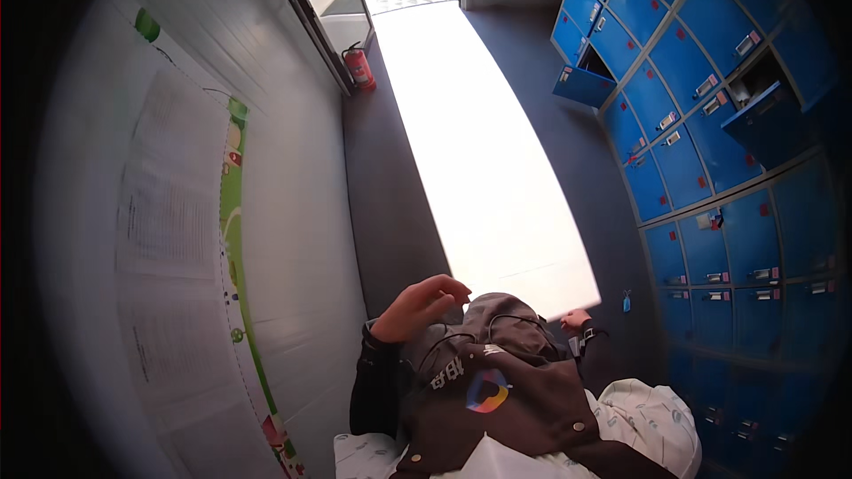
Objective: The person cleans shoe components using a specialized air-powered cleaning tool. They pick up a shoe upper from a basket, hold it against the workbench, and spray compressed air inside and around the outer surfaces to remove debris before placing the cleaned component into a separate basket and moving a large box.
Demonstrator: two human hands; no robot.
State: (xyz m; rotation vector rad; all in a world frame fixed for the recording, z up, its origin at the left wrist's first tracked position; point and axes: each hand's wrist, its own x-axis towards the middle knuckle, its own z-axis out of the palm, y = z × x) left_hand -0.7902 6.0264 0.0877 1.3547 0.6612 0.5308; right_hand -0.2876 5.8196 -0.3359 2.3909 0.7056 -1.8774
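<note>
My left hand (422, 306) is held in front of my left side, its fingers loosely bent and pointing right, with nothing in them. At my right side hangs my right hand (575, 320), small in view, its fingers curled in; whatever they may hold is hidden. A watch (587, 333) sits on the right wrist. Neither hand touches anything that I can make out. Between them lies the front of my dark brown apron (532, 390), with a coloured round emblem, over a pale patterned garment (643, 417).
Blue lockers (688, 168) line the right side; one small locker door (583, 86) and another locker door (763, 124) stand ajar. A red fire extinguisher (359, 68) stands by the glass door (333, 0). Sunlight (497, 151) crosses the grey floor (382, 168). Papers (177, 168) cover the left wall.
</note>
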